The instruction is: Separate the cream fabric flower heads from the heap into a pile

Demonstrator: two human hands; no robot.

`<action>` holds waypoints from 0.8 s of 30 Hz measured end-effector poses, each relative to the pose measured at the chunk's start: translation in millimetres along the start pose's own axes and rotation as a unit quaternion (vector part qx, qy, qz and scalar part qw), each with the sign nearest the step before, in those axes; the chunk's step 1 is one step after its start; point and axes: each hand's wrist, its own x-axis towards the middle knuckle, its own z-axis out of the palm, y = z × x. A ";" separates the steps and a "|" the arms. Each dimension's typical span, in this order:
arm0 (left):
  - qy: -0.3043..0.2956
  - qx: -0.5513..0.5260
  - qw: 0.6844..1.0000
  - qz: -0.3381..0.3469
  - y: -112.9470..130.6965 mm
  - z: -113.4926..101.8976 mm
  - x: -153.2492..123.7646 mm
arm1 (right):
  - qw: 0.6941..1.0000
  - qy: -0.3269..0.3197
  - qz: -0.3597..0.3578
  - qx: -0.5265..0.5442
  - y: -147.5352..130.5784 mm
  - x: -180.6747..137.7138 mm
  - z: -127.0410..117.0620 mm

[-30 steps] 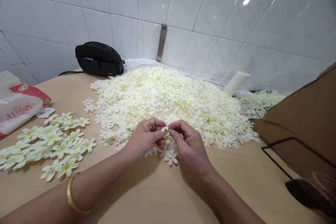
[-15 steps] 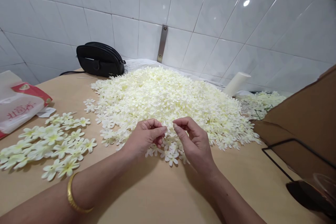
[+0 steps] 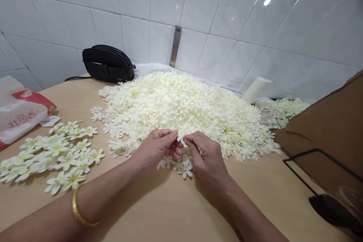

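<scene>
Pinched shut, left hand [image 3: 157,150] and right hand [image 3: 207,157] hold one little flower [image 3: 179,138] by the fingertips, maybe because it is thin. It is at the near edge of the flower pile [image 3: 181,106]; loose flowers [image 3: 53,155] lie left of that pile.

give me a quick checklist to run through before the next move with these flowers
1. Grip on one piece: left hand and right hand pinch a small white flower between their fingertips, at the near edge of the big pile: ok.
2. Only a single layer pinched: the fingers cover most of it: cannot tell.
3. The laid-out flowers lie apart from the big pile, with a gap between: ok.
4. Bare table in front of both hands: ok.
5. Right end of the flowers: it runs behind the cardboard: cannot tell.
</scene>
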 end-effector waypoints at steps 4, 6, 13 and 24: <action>-0.002 -0.007 1.000 -0.010 -1.6 -0.6 0.1 | 0.999 0.001 0.032 -0.030 -1.2 0.1 -1.6; 0.004 -0.009 1.000 -0.013 -1.2 -0.1 0.3 | 0.998 -0.006 0.057 -0.009 -1.9 0.1 -1.6; 0.036 0.048 0.998 -0.017 1.6 2.3 -0.5 | 0.998 0.017 0.063 0.011 0.7 0.5 0.2; 0.012 0.038 0.999 -0.020 -2.7 -0.1 0.5 | 0.995 -0.036 -0.036 -0.084 2.9 -1.1 1.3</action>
